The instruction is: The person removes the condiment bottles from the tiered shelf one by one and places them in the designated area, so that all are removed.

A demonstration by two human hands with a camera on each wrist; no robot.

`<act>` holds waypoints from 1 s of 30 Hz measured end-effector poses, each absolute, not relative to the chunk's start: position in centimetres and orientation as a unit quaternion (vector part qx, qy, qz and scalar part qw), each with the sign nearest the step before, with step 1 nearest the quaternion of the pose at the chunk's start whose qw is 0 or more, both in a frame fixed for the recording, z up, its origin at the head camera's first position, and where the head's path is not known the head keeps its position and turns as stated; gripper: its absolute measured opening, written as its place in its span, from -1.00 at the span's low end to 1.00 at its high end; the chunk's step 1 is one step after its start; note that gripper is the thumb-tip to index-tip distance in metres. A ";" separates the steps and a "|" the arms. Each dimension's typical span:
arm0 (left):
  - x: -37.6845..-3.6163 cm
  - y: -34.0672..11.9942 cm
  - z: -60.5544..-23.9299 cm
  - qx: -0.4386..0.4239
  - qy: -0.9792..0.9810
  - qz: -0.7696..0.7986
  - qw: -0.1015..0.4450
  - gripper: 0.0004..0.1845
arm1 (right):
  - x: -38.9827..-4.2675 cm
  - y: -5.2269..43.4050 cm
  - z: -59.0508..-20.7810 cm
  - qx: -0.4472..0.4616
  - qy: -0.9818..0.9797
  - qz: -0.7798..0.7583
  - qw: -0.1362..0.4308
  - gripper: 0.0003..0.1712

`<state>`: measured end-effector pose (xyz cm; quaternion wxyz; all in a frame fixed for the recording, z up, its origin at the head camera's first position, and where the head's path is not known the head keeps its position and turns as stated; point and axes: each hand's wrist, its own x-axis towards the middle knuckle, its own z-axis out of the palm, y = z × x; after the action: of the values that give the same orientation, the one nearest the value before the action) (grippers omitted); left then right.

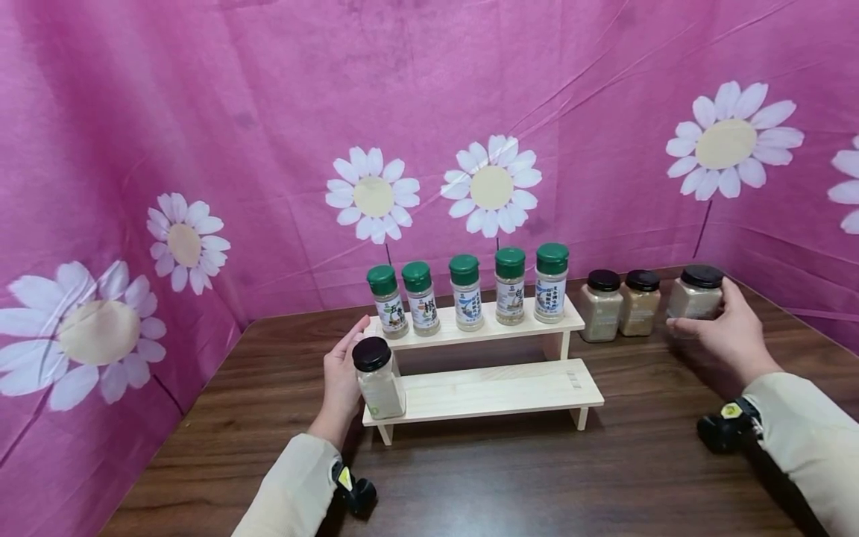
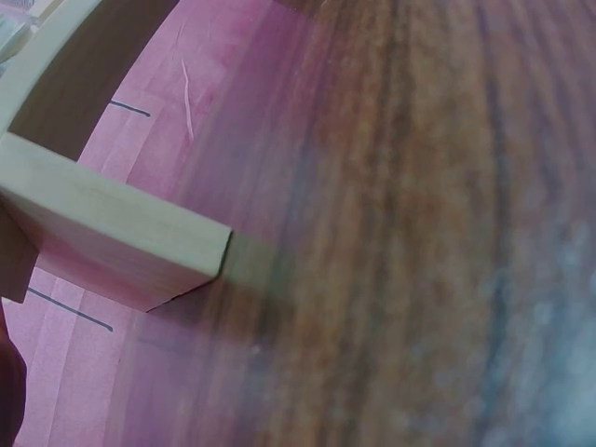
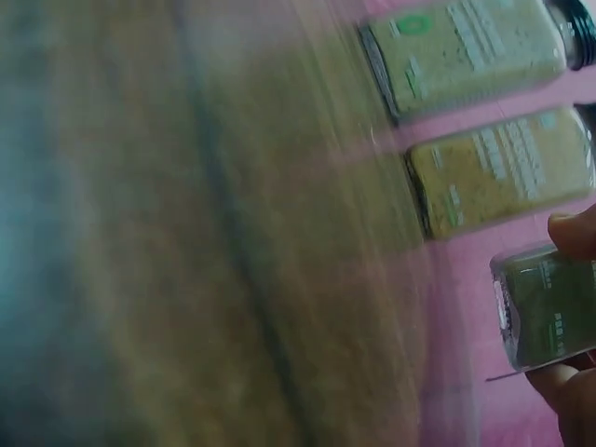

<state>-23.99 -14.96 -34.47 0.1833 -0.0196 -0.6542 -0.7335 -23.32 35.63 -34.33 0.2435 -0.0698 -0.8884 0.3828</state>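
Observation:
My right hand (image 1: 728, 332) grips a square jar with a black lid (image 1: 696, 294), thumb on the near side and fingers round the right. In the right wrist view this jar (image 3: 554, 307) appears raised above the table beside two similar jars. My left hand (image 1: 342, 380) is at the left end of a two-tier wooden rack (image 1: 490, 388), fingers reaching up toward the upper tier. Another black-lidded jar (image 1: 381, 380) stands on the lower tier's left end, beside that hand and partly covering it. The left thumb is hidden. The left wrist view mostly shows a rack leg (image 2: 121, 219).
Several green-capped spice bottles (image 1: 467, 294) line the upper tier. Two black-lidded jars, one pale (image 1: 600, 309) and one browner (image 1: 639, 306), stand on the dark wooden table (image 1: 470, 485) right of the rack. A pink flowered cloth (image 1: 429, 89) hangs behind.

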 end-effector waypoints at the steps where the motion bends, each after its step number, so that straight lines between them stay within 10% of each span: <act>1: -24.0 -15.0 -34.5 -0.019 -0.655 -0.733 0.182 -0.63 | -23.5 35.7 -34.4 -0.069 -0.888 0.386 0.240 -0.07; 30: -24.0 -15.0 -34.4 -0.017 -0.655 -0.736 0.171 -0.62 | -26.5 35.5 -35.8 -0.093 -0.882 0.407 0.219 -0.05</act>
<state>-23.95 -14.96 -34.39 0.1710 -0.0166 -0.6546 -0.7362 -26.55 35.54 -35.82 0.2195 -0.0930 -0.8819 0.4067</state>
